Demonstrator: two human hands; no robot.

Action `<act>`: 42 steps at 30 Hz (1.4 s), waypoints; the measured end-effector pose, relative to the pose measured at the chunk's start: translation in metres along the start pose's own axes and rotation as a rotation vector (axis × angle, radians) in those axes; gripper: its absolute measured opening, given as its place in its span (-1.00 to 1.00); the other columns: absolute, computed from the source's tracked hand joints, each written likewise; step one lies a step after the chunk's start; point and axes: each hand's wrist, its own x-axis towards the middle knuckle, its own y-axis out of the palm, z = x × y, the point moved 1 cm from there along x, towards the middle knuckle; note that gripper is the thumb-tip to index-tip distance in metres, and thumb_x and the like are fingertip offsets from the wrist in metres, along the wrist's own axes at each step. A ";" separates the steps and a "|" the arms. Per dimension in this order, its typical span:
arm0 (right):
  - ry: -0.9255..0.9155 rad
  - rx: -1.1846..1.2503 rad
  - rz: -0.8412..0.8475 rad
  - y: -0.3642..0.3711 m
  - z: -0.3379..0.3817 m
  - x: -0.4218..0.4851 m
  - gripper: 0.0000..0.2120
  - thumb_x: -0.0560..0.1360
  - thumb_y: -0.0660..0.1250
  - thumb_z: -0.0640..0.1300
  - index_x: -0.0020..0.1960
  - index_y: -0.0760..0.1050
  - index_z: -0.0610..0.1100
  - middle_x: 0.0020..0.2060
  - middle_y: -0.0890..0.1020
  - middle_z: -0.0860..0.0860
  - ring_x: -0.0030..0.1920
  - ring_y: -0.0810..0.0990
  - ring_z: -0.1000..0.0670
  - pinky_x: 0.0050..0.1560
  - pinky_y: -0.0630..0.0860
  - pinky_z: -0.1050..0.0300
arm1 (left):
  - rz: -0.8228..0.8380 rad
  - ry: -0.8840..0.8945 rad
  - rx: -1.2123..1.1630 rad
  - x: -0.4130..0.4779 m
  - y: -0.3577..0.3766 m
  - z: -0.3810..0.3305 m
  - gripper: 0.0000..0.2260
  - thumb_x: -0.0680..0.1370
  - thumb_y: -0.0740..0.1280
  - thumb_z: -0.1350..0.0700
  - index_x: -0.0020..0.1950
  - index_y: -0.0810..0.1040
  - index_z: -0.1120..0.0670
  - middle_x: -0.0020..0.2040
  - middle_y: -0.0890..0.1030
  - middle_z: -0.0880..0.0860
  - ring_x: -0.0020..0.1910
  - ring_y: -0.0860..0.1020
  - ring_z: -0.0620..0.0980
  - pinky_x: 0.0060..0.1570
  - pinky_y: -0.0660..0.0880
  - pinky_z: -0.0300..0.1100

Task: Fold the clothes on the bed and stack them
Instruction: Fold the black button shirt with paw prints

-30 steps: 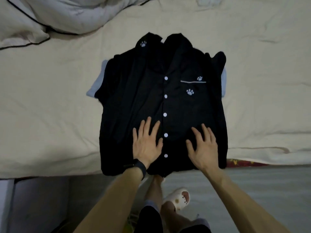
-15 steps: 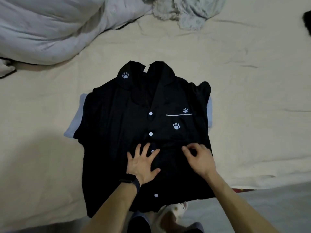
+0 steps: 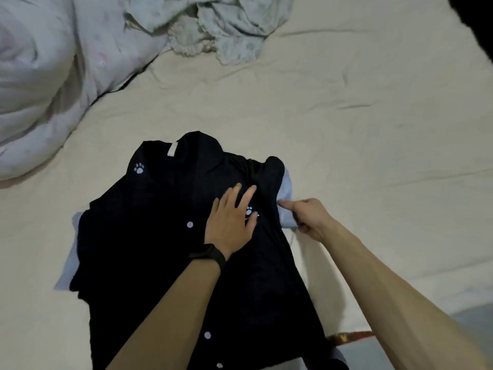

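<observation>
A black button-up shirt [image 3: 165,236] with white paw prints lies face up on the cream bed sheet [image 3: 373,129], its collar toward the far side. Pale blue sleeve cuffs show at both sides. My left hand [image 3: 230,218] rests flat on the chest, fingers straight, over the pocket. My right hand [image 3: 306,216] has curled fingers at the shirt's right edge and pinches the pale blue cuff [image 3: 286,206] there.
A crumpled pale green garment [image 3: 221,28] lies at the far middle of the bed. A bunched white duvet [image 3: 53,76] fills the far left. The bed's near edge and grey floor [image 3: 373,353] show at the bottom right.
Both hands have moved up the shirt from its hem. My left hand now lies on the pocket, and my right has gone to the right cuff and closed on it.
</observation>
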 end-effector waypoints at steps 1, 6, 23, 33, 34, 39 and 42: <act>-0.042 -0.011 -0.020 -0.016 0.005 0.002 -0.69 0.52 0.48 -0.06 -0.29 0.49 -0.18 -0.52 0.53 0.07 -0.49 0.48 0.06 -0.50 0.36 0.24 | 0.061 -0.027 0.012 0.007 0.003 -0.003 -0.42 0.67 0.10 -0.18 0.64 -0.05 -0.17 0.65 0.07 0.04 0.62 0.07 0.10 0.54 0.12 0.18; -0.480 -0.146 -0.467 -0.107 0.032 0.010 -0.78 0.58 0.26 0.01 -0.19 0.47 -0.05 -0.31 0.58 0.15 -0.30 0.50 0.23 -0.31 0.36 0.41 | 0.212 -0.154 0.116 0.027 0.011 -0.015 -0.39 0.63 0.08 -0.27 0.61 -0.15 -0.32 0.63 0.05 -0.02 0.59 0.03 0.09 0.42 0.21 0.30; 0.162 0.187 -0.008 -0.094 -0.024 0.014 -0.50 0.50 0.38 0.31 -0.02 0.62 -0.16 -0.27 0.73 0.00 -0.29 0.72 0.03 -0.38 0.61 0.13 | 0.262 -0.048 0.094 0.197 -0.030 -0.153 -0.48 0.53 0.31 -0.31 0.34 0.46 0.00 0.28 0.54 0.05 0.28 0.47 0.14 0.25 0.40 0.01; -0.152 0.526 -0.361 -0.077 -0.026 0.017 -0.65 0.45 0.56 -0.14 -0.19 0.36 -0.08 -0.32 0.49 -0.08 -0.28 0.48 -0.04 -0.20 0.47 -0.08 | 0.191 -0.079 -0.529 0.221 -0.054 -0.148 -0.91 0.51 0.49 0.10 -0.05 0.61 -0.05 -0.21 0.64 -0.01 -0.21 0.54 -0.06 -0.17 0.45 -0.23; -0.161 0.466 -0.392 -0.077 -0.026 0.017 -0.68 0.44 0.57 -0.14 -0.15 0.40 -0.07 -0.29 0.55 -0.04 -0.27 0.52 -0.03 -0.17 0.50 -0.05 | 0.179 -0.092 -0.554 0.222 -0.054 -0.146 -0.89 0.50 0.50 0.10 -0.06 0.60 -0.05 -0.22 0.62 0.00 -0.23 0.53 -0.06 -0.17 0.45 -0.22; -0.071 0.298 -0.391 -0.080 -0.033 0.018 -0.68 0.44 0.55 0.06 0.02 0.48 -0.03 -0.13 0.67 0.01 -0.14 0.67 0.00 -0.22 0.52 0.21 | 0.308 -0.075 -0.246 0.221 -0.042 -0.139 -0.46 0.41 0.55 -0.16 0.29 0.48 0.01 0.07 0.54 -0.03 -0.03 0.53 -0.07 -0.04 0.48 -0.21; -0.016 0.165 -0.342 -0.075 -0.040 0.016 -0.69 0.47 0.50 0.11 -0.04 0.50 -0.08 -0.19 0.67 -0.03 -0.20 0.66 0.00 -0.26 0.52 0.20 | 0.365 -0.048 -0.072 0.225 -0.039 -0.135 -0.53 0.48 0.50 -0.08 0.31 0.45 0.03 0.17 0.57 0.04 0.03 0.50 0.02 -0.02 0.41 -0.13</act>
